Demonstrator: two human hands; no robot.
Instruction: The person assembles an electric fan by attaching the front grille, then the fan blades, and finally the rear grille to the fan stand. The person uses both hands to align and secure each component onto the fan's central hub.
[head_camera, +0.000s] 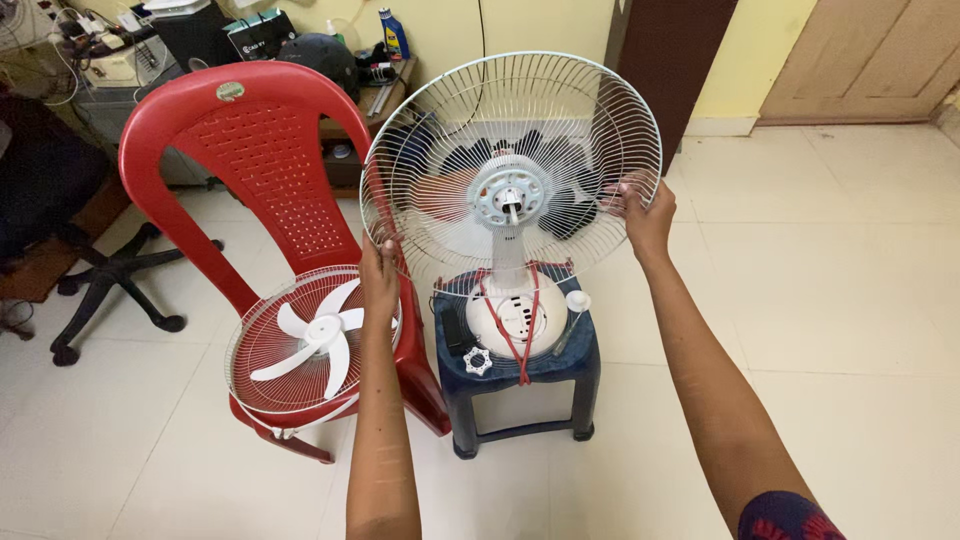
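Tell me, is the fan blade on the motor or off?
Off. The white blade lies in a guard on the red chair; the motor hub stands bare.

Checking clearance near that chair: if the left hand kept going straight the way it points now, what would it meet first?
The left hand already grips the rim of the wire fan guard. Pushing on, it would probably meet the red chair's backrest behind; depth is unclear.

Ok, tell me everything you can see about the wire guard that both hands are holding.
The wire guard is a round, white, dished grille of thin radial wires with an outer rim ring, likely metal. It stands upright, mounted around the hub of the fan motor, with no blades on it. The left hand grips its lower left rim, the right hand its right rim. Below it the fan's base rests on a dark blue stool.
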